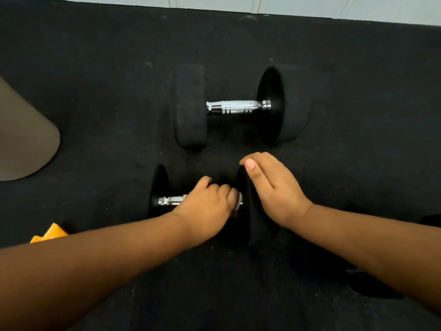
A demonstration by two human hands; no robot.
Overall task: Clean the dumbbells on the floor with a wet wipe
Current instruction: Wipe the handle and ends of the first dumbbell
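Observation:
Two black dumbbells with chrome handles lie on the black floor mat. The far dumbbell (238, 107) lies untouched beyond my hands. On the near dumbbell (160, 199), my left hand (207, 206) is curled round the chrome handle, with a bit of white wet wipe (239, 204) showing at its fingertips beside the right weight. My right hand (269, 187) rests on top of the near dumbbell's right weight, fingers bent over its rim and thumb along the top edge.
A tan rounded object (23, 137) sits on the mat at the left edge. An orange packet corner (51, 232) pokes out beside my left forearm. A pale wall (334, 5) runs along the back of the mat.

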